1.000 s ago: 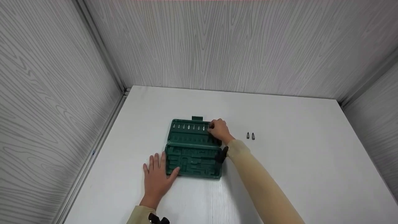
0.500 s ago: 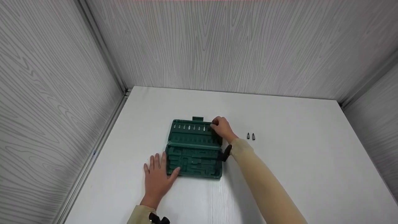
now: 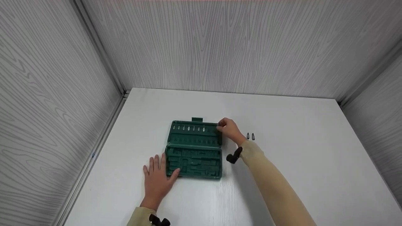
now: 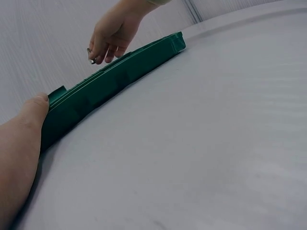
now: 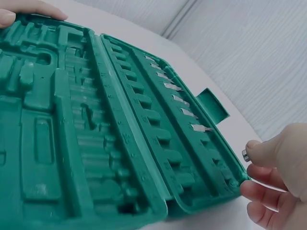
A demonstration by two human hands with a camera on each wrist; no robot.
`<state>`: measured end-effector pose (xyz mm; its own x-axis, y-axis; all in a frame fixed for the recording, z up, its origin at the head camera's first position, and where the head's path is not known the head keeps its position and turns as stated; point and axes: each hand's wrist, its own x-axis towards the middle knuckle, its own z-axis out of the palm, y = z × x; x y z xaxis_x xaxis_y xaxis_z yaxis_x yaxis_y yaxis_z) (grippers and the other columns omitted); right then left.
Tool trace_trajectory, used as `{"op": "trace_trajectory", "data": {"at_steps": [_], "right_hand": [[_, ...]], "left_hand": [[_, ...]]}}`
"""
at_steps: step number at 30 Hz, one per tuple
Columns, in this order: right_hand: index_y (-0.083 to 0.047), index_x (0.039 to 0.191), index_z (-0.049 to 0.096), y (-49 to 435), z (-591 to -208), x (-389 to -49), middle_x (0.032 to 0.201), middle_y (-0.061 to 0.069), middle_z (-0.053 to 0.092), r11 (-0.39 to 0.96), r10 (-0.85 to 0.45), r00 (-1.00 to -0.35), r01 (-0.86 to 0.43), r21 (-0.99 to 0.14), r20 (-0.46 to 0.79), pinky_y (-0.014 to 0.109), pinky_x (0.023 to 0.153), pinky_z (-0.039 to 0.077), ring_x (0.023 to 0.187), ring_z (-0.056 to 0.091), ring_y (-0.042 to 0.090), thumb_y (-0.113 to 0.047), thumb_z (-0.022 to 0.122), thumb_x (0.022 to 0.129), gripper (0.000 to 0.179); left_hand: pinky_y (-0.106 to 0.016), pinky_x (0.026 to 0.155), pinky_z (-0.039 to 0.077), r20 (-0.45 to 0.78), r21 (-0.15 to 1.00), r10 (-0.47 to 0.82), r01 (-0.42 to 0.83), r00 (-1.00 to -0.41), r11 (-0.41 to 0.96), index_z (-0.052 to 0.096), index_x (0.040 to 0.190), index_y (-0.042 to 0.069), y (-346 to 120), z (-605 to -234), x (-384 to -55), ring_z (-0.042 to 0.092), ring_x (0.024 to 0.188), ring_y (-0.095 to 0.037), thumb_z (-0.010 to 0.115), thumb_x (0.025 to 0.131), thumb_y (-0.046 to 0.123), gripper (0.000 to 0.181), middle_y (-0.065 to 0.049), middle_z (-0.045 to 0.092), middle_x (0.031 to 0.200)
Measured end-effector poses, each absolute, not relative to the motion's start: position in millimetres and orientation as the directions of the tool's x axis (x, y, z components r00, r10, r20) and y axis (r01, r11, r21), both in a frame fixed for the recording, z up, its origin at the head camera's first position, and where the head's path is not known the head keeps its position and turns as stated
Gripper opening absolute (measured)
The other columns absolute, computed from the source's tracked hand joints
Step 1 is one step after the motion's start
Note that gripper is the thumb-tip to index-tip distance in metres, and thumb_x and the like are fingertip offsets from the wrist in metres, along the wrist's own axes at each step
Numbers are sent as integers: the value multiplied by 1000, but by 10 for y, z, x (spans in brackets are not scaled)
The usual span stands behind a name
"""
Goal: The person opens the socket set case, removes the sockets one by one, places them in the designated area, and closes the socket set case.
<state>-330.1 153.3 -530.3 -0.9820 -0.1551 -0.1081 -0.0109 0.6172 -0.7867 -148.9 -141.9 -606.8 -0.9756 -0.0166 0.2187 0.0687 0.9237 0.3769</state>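
Note:
A green plastic bit case (image 3: 193, 146) lies unfolded on the white table, its moulded slots facing up. Several silver screwdriver bits (image 5: 181, 99) sit in one row of the far half. My right hand (image 3: 231, 129) is at the case's far right corner, pinching a screwdriver bit (image 5: 246, 155) between thumb and fingertips; in the left wrist view this bit (image 4: 90, 56) shows just above the case. My left hand (image 3: 156, 182) rests flat with straight fingers at the near left corner, its thumb on the front edge.
Two more screwdriver bits (image 3: 253, 136) lie on the white table (image 3: 295, 150) right of the case, close to my right wrist. A latch tab (image 3: 197, 119) sticks out from the case's far edge. Grey wood-grain walls (image 3: 204, 47) stand behind and at both sides.
My right hand has moved to the right, off the row of bits to the case's right edge, and slots there are now uncovered. The left hand stays in place.

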Motion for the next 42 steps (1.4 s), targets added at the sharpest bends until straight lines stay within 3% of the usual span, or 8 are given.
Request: {"op": "trace_trajectory", "data": {"at_steps": [18, 27, 42], "right_hand": [[-4, 100, 62, 1997, -5390, -3018, 99, 10, 59, 535, -90, -992, 28, -845, -90, 35, 79, 45, 94, 54, 25, -14, 64, 89, 16], [-1, 100, 62, 2389, -5318, -2978, 97, 11, 59, 519, -79, -992, 43, -854, -98, 30, 71, 46, 88, 56, 23, -13, 65, 88, 18], [4, 100, 61, 2968, -5285, -2959, 100, 15, 59, 632, -36, -990, 83, -771, -136, 28, 69, 43, 87, 53, 23, -13, 63, 88, 21]], "left_hand": [[-61, 104, 5, 208, 385, -29, 55, -978, 921, 22, 149, 10, -1538, -6103, -1504, 12, 138, -39, 36, 84, 72, 91, -22, 23, 149], [-62, 104, 5, 211, 388, -37, 49, -977, 920, 23, 148, 9, -1564, -6113, -1502, 13, 137, -40, 37, 84, 72, 91, -23, 23, 148], [-62, 104, 5, 234, 384, -32, 62, -972, 921, 24, 148, 8, -1594, -6071, -1529, 14, 137, -40, 38, 84, 71, 91, -23, 24, 148]]}}
